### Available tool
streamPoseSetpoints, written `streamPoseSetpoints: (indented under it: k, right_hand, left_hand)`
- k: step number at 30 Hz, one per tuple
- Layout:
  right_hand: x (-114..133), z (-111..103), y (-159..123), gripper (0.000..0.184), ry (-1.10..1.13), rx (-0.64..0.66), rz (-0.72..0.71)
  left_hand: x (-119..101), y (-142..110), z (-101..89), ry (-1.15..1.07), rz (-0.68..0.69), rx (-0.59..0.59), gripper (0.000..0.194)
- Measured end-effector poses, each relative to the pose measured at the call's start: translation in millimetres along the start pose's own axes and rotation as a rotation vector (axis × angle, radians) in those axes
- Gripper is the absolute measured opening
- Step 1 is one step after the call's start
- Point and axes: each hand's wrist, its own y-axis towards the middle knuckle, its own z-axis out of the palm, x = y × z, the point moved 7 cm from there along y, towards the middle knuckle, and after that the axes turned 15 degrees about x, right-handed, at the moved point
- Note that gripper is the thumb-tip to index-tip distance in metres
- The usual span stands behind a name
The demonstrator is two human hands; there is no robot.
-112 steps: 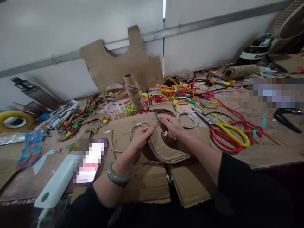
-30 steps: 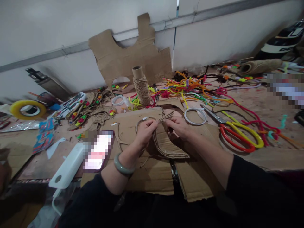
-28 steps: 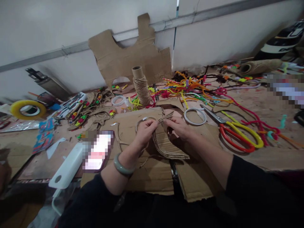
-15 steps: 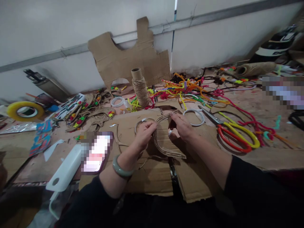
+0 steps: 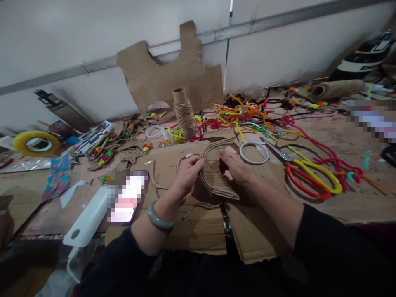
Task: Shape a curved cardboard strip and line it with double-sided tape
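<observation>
A crescent-shaped piece wrapped in rows of brown twine (image 5: 206,175) hangs over the cardboard, its opening facing right. My left hand (image 5: 189,171), with a green bangle on the wrist, pinches the crescent's outer curve between thumb and fingers. My right hand (image 5: 235,167) is at the opening of the crescent with its fingers curled together; whatever they hold, if anything, is hidden. Just right of that hand lies a pale ring (image 5: 254,152). Behind the left hand another ring is partly covered. Loose twine (image 5: 202,205) lies below the crescent.
Scissors (image 5: 309,175) with red and yellow handles lie at the right. A twine spool (image 5: 185,117) stands behind the cardboard sheet (image 5: 201,237). Colourful cords (image 5: 247,111) spread across the back. At the left are a phone (image 5: 128,198), a white device (image 5: 85,218) and a tape roll (image 5: 37,144).
The crescent has tilted, its upper arm now clear of my right hand's fingers. My right hand has moved slightly down from that arm, while the left keeps its pinch.
</observation>
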Motion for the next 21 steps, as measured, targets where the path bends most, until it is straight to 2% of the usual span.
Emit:
streamPoseSetpoints:
  k: [2,7,12,17,21]
  right_hand:
    - [1.4,1.4,0.3,0.051,-0.033,0.032,-0.004]
    - [6.0,-8.4,-1.3,0.044,-0.055,-0.093,-0.059]
    - [5.7,2.4,0.8,0.039,0.017,0.045,-0.065]
    - [7.2,-4.0,-1.7,0.035,0.067,-0.043,-0.095]
    - [6.5,1.0,-0.5,0.039,0.017,0.038,-0.057]
  left_hand:
    - [0.7,0.3,-0.9,-0.014,-0.001,-0.003,0.039]
    - [-0.7,0.6,0.0,0.03,0.021,0.015,0.042]
    - [-3.1,-1.1,-1.6,0.038,0.023,-0.031,0.039]
    - [-3.7,-0.7,1.3,0.031,0.017,0.006,0.041]
    - [-2.0,-0.2,-2.4,0.032,0.015,-0.028,0.039]
